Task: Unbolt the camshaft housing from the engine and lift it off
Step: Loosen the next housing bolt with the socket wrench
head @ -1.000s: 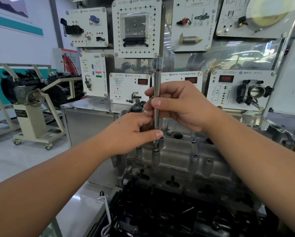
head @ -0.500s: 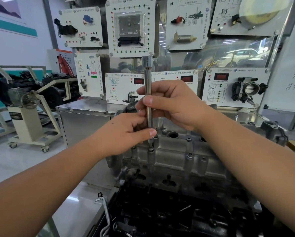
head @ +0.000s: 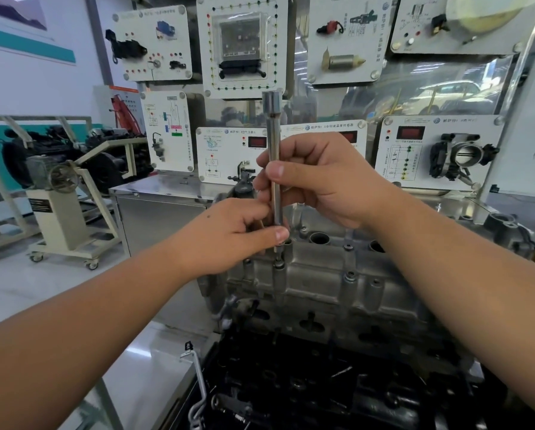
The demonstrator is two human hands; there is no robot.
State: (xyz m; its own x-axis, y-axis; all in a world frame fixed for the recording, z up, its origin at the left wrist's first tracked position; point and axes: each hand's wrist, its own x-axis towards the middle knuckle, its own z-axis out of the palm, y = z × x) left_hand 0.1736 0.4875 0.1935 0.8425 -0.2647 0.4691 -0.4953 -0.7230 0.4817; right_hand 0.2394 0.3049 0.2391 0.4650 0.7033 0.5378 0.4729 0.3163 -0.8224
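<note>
Head view: the camshaft housing, a grey casting, is sitting on top of the dark engine at centre frame. A long socket extension is standing upright on a bolt at the housing's near left edge. The right hand is pinching the bar at mid-length, its grip clamped on the bar; the left hand is pinching its lower end, just above the bolt. Sensor display panels are hanging behind.

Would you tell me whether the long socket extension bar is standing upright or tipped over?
Upright. The extension bar stands vertical, its lower end over a bolt on the camshaft housing, gripped by the right hand and left hand.
</note>
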